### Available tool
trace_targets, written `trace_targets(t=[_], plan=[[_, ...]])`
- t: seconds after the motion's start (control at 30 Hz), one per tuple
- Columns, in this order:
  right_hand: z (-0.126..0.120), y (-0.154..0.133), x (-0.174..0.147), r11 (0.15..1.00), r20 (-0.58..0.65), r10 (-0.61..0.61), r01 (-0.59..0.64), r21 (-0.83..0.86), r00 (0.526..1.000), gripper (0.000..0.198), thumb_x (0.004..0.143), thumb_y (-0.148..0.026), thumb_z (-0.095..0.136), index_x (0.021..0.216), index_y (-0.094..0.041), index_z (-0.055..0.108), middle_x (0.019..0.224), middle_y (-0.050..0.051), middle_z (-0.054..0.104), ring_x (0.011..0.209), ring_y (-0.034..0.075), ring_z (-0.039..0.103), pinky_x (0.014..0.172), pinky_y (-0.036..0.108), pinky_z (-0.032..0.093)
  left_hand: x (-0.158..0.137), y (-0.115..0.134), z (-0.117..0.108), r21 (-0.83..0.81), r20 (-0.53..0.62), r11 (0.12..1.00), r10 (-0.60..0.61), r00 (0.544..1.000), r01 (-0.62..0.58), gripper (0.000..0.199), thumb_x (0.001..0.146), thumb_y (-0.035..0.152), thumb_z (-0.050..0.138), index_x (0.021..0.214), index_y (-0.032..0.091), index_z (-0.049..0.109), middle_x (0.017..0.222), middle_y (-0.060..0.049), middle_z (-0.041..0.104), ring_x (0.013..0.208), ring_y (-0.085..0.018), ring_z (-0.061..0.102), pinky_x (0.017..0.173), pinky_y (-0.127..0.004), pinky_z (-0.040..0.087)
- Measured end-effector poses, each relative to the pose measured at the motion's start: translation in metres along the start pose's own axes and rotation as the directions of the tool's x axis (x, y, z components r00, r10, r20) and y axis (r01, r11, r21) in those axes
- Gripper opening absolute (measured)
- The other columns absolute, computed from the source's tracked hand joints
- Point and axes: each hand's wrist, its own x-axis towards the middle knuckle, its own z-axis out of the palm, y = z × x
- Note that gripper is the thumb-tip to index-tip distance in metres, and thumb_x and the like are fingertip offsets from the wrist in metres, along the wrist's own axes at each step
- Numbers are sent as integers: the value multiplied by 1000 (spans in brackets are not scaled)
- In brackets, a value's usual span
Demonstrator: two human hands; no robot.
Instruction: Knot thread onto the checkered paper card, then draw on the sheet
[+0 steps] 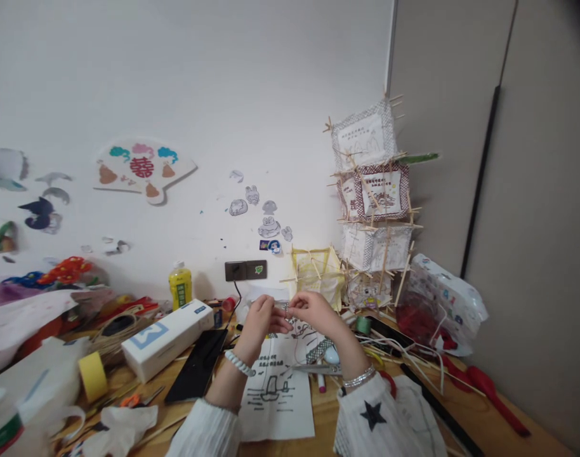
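My left hand point(265, 319) and my right hand point(313, 312) meet above the middle of the desk, thumbs and fingertips pinched close together. A small shiny bit point(285, 306) shows between the fingertips, too small to name. A thin reddish thread-like line point(296, 346) hangs below my right hand. Under both hands lies a white paper sheet point(285, 419) with a drawn sailboat and lines of writing. Beside my right wrist, the metal blades of scissors point(316, 369) lie across the sheet's edge.
A tall stick-and-paper lantern tower point(378, 244) stands at the back right, beside a yellow stick frame point(318, 273). On the left are a white box point(169, 339), a black phone-like slab point(197, 368), yellow tape point(92, 377) and a bottle point(180, 285). White cables point(404, 346) run at right.
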Motion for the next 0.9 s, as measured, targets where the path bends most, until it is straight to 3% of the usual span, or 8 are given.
trace_targets(t=[0.13,0.37,0.5,0.7,0.9], plan=[[4,-1,1,999,20,-13,12,50,1000,3,68,-15,56,68,-15,58,59,-1,59,57,12,56,55,21,42,1,-3,0,89,130,995,-51,990,39,19,80,34,50,76,17,44,58,0,61,46,-14,62,45,-24,49],[1,2,3,998,-64,-50,48,-32,997,6,69,-20,58,65,-15,58,60,-1,57,57,10,52,54,20,40,0,1,-2,140,138,990,-39,990,20,29,72,40,61,73,13,51,64,-1,60,47,-13,62,45,-22,49],[-1,3,3,999,-60,-47,46,-22,997,6,69,-20,58,66,-15,59,60,-1,58,57,11,52,54,21,40,-4,6,-4,106,187,994,-52,981,32,27,70,36,65,73,12,52,70,-5,63,60,-16,66,51,-23,51],[1,2,2,999,-36,-38,38,7,999,3,68,-16,58,67,-15,61,63,0,61,60,12,54,57,22,41,-2,6,-3,-3,89,999,-52,995,53,16,82,25,52,72,15,43,64,-3,63,57,-14,66,52,-23,51],[0,1,1,999,-9,-38,38,-4,999,5,67,-17,59,69,-14,62,65,0,60,60,12,53,56,22,41,1,4,-5,-20,72,999,-48,996,49,13,86,23,43,75,18,37,60,-3,63,54,-15,65,49,-22,51]])
